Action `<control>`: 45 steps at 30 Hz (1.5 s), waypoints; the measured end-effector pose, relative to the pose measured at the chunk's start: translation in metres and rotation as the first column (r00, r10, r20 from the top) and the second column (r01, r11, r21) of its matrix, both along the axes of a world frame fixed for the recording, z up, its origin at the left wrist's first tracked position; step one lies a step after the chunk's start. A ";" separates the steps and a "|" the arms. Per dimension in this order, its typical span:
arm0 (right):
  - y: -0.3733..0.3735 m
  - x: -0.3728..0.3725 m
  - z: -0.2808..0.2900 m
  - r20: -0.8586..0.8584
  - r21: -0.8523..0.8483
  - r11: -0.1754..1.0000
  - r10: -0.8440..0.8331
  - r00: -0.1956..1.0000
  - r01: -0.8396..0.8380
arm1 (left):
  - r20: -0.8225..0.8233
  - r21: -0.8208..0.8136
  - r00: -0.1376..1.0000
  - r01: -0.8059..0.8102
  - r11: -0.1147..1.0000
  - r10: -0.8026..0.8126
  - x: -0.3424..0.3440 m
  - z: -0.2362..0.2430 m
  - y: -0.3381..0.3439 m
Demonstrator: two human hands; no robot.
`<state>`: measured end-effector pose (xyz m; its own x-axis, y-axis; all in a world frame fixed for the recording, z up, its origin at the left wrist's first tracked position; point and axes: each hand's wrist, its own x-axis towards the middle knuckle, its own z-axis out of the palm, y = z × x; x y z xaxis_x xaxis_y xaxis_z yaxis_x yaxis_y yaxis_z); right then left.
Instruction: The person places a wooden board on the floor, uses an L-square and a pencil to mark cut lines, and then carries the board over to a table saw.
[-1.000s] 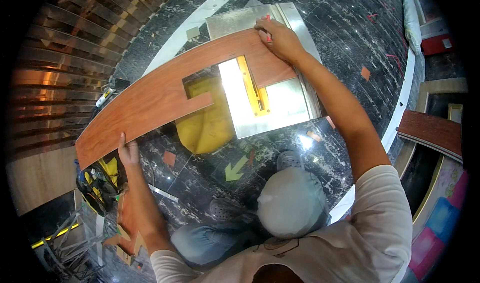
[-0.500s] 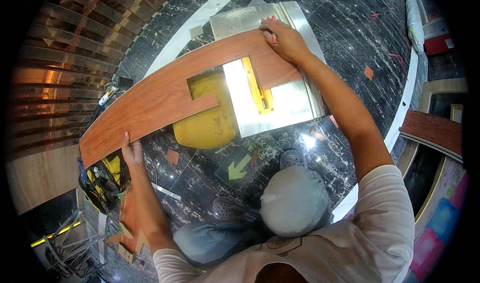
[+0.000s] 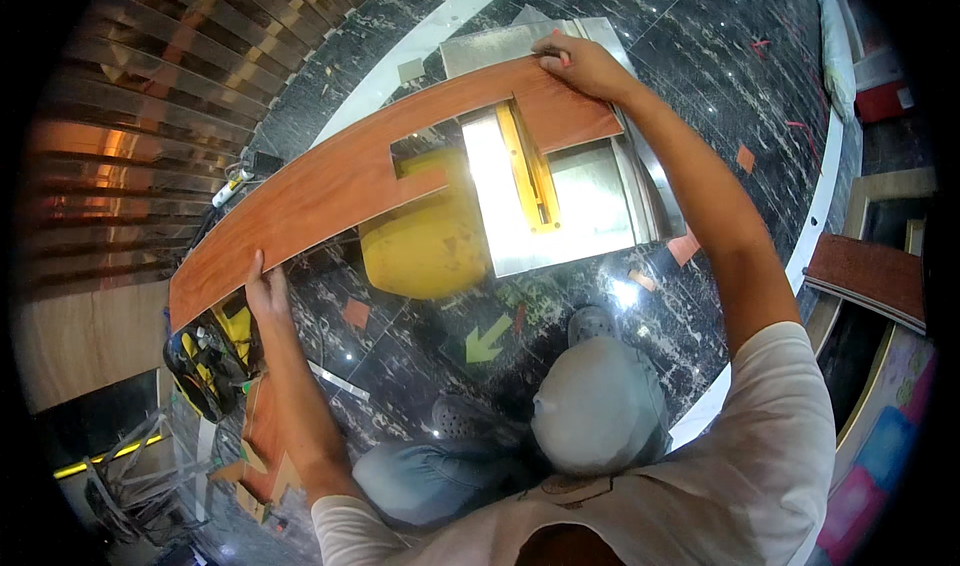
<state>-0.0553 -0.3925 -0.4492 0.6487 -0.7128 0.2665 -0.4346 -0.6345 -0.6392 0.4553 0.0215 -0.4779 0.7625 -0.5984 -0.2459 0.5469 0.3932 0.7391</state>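
The red-brown plank (image 3: 300,196) lay over the metal table (image 3: 595,201), its right end above the far part of that table and its long left end reaching well out past the table's left side. A stepped notch, open toward the person, showed part of the tabletop and the yellow strip (image 3: 520,161) set into it. Whether the plank touched the table could not be told.

The left hand (image 3: 268,291), well left of the table, pinched the plank's near edge, one digit on the face and the others below. The right hand (image 3: 590,69), above the table's far part, rested on the plank's end with its fingers curled around a slim red stick (image 3: 565,60); whether they also gripped the plank from beneath could not be seen.

The step in hand seemed to be steadying and aligning the notched plank over the table. The next move called for level support at both ends and fingers clear of the yellow strip.

Farther out, a yellow rounded body (image 3: 425,256) sat just left of the table, and a green arrow (image 3: 487,341) marked the floor on its near side.
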 end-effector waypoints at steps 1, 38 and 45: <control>-0.010 -0.008 0.008 -0.062 0.056 0.998 -0.036 0.997 0.039 | 0.009 0.004 1.000 -0.010 1.000 0.010 -0.001 0.001 -0.003; 0.390 -0.011 0.128 0.537 0.688 0.667 -0.202 0.819 -0.286 | 0.136 -0.120 0.980 -0.128 0.984 0.144 -0.328 0.173 0.129; 0.414 0.049 0.145 0.541 0.810 0.098 -0.504 0.674 -0.578 | 0.152 -0.062 0.970 -0.181 0.981 0.189 -0.371 0.155 0.166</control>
